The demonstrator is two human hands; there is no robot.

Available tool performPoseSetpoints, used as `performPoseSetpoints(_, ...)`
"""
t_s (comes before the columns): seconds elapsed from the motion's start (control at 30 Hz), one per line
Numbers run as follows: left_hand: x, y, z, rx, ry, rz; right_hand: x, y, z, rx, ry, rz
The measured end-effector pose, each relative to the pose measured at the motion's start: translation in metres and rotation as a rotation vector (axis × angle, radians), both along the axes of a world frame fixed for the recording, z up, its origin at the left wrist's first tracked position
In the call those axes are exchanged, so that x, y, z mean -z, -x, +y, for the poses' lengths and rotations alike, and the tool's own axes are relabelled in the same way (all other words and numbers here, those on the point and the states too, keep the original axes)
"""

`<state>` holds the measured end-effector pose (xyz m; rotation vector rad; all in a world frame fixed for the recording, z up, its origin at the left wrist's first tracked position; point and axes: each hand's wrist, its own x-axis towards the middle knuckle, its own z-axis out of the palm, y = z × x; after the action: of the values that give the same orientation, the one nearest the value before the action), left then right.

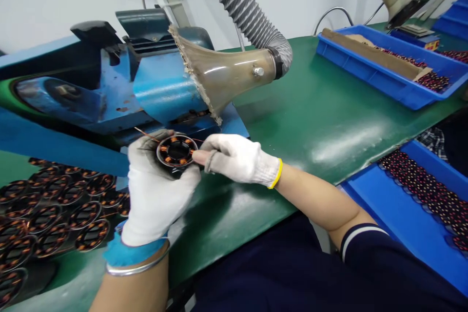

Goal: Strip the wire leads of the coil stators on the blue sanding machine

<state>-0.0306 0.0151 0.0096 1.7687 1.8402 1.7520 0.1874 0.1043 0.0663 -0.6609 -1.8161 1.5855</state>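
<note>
Lining the round stator (178,149): orange, seemingly copper coils (168,160).

Left hand (155,187) holds wound ring (178,162) (copper coils (168,159) inside) — right hand (234,158) beside, fingers (201,157) at its edge.

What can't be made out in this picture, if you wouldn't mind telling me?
In the head view:
Underside of the wound ring: hidden by the left hand.
Whether the right hand grips anything at the ring's edge: too small to tell.
Far left end of the blue machine: cut off by the left edge.
Part of the inside of the blue tray: hidden by the cardboard strip in it.
</note>
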Motion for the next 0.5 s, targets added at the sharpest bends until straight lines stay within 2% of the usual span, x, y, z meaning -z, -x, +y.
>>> performPoseSetpoints(0.07,-0.002,-0.001,-0.003,0.036,0.019,0.033,0.003,0.001,0.001,-0.062,0.104,0.085)
performPoseSetpoints(0.13,-0.005,-0.001,-0.005,0.064,0.017,0.062,0.007,-0.001,0.006,0.067,0.179,0.175)
performPoseSetpoints(0.2,-0.007,-0.002,-0.006,0.07,0.005,0.077,0.008,-0.003,0.009,0.181,0.138,0.18)
performPoseSetpoints(0.23,-0.008,-0.002,-0.007,0.067,0.003,0.082,0.007,-0.005,0.009,0.194,0.076,0.15)
performPoseSetpoints(0.3,-0.01,-0.004,-0.007,0.056,0.016,0.085,0.005,-0.007,0.005,0.124,-0.065,0.068)
performPoseSetpoints(0.37,-0.01,-0.009,-0.007,0.053,0.026,0.078,0.003,-0.007,0.001,0.008,-0.119,0.019)
performPoseSetpoints(0.43,-0.008,-0.013,-0.007,0.044,0.013,0.057,0.002,-0.006,0.001,-0.038,-0.063,0.047)
performPoseSetpoints(0.5,-0.003,-0.016,-0.006,0.013,-0.019,0.038,0.002,-0.005,0.006,0.062,0.054,0.148)
